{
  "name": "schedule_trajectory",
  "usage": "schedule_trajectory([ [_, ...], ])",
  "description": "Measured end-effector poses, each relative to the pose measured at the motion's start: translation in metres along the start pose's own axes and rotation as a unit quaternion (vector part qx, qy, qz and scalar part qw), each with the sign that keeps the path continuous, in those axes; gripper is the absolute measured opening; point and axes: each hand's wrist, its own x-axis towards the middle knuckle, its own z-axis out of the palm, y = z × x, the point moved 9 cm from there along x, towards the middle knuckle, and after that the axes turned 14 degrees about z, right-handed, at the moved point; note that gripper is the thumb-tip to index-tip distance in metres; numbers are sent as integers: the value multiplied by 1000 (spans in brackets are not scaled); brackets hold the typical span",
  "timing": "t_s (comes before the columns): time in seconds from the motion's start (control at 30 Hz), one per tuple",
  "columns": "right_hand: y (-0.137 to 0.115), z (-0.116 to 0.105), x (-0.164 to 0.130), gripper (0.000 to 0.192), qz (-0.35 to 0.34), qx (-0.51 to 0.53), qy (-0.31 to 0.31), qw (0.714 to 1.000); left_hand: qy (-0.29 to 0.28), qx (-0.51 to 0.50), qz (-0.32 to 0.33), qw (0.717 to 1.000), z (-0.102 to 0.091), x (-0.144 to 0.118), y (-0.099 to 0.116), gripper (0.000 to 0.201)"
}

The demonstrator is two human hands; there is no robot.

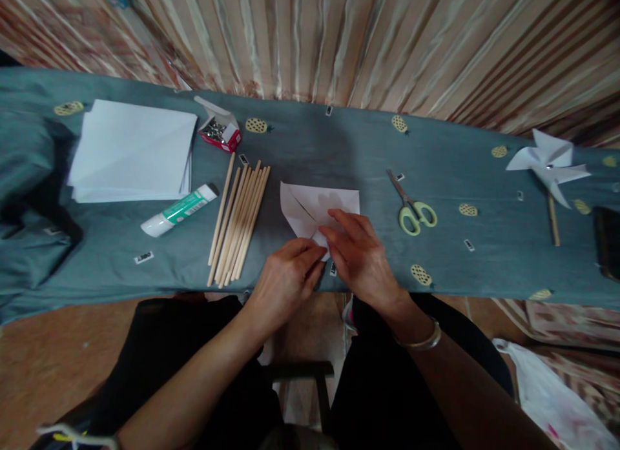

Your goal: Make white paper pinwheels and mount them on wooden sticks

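Left Hand (285, 277) and Right Hand (362, 261) Share One Slit Paper (322, 201)

We count one white paper in work, lying on the blue-green tablecloth (465, 179) near the edge closest to the person, between the wooden sticks (239, 224) and the scissors (409, 203). One diagonal slit shows clearly at its upper left; any others are partly covered by the hands. The left hand's thumb and forefinger are pinched narrow on the paper's lower part. The right hand's fingers are slightly parted and touch the paper's lower right; we cannot tell whether its thumb grips too. One bracelet (429, 339) circles the right wrist.

To the left we find roughly nine or ten sticks in one bundle, lying too close for us to be exact. Beside them lie one glue stick (183, 208), tilted on the cloth, and one stack of white sheets (135, 150), which we cannot count. One small red box (231, 140) stands with its lid up above the sticks, holding many small metal pieces.

To the right we have one pair of scissors with green handles, points away from the person. Farther right lies one finished white pinwheel (546, 161), with four blades and one stick handle (553, 217). One dark object (608, 240) is cut off at the edge of view.
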Motion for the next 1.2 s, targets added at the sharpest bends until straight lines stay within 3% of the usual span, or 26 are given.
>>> schedule_trajectory([
  [0.17, 0, 6, 1, 39, 4, 4, -13, 1000, -4, -1, 3, 1000, 0, 1, 0, 18],
  [0.57, -6, 12, 3, 30, -15, -21, 12, 1000, -48, 13, 6, 999, 2, -1, 3, 18],
  [0.83, -3, 12, 1, 33, -7, -18, 30, 999, -46, 30, 20, 998, 3, -4, 4, 19],
  [1.1, 16, -17, 12, 32, 38, 135, 58, 988, -47, 63, 19, 997, 3, -5, 6, 21],
  [1.2, 32, -30, 29, 35, 53, 82, 94, 991, -49, 69, 19, 996, 4, -5, 7, 23],
])
